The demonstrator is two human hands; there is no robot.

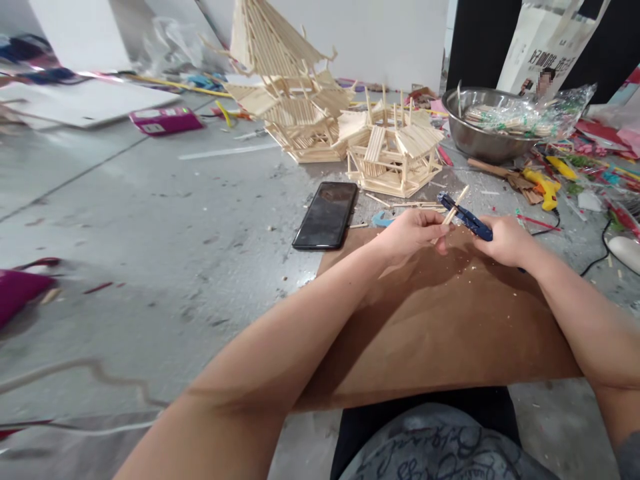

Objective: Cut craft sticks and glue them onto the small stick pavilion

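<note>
over the brown sheet (pixel 450 333), the person's left hand (pixel 415 233) pinches a few thin wooden sticks (pixel 451 215) and the right hand (pixel 505 240) is wrapped around blue pliers (pixel 473 223); behind, i see a stick pagoda (pixel 295 100) standing.

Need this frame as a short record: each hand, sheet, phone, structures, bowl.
left hand: pinching thin wooden sticks
right hand: gripping blue pliers, head at the sticks; whether they bite, cannot tell
brown sheet: under the hands, pale crumbs on it
black phone: screen up, left of the hands
structures: tall stick tower, left; lower stick frame, right
metal bowl: far right, sticks and clear plastic inside
</note>
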